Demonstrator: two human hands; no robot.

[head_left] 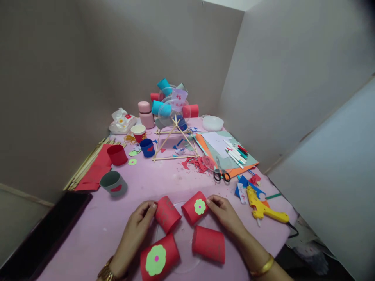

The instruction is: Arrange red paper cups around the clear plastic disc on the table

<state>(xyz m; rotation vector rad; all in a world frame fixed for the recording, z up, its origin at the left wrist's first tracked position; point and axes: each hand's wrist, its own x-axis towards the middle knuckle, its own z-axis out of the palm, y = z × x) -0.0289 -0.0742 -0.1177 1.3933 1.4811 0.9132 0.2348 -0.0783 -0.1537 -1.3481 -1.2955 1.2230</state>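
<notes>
Several red paper cups lie on their sides around a clear plastic disc point(185, 249) at the front of the table. My left hand point(141, 218) pinches the rim of the upper left red paper cup point(167, 214), which has faint writing on it. With thumb and fingers my right hand point(223, 210) grips the upper right red paper cup point(194, 209), which bears a green paper flower point(200, 207). Nearest me are a red cup with a larger green flower point(156, 259) and another red cup point(208, 244) with faint writing; neither hand touches them.
A stick-framed wheel point(175, 113) with coloured cups stands at the back. Grey point(113, 184), red point(117, 155) and blue point(147, 148) cups are on the left. Scissors point(222, 175), markers point(236, 152) and a yellow glue gun point(263, 208) with a cord lie right. Walls enclose the table.
</notes>
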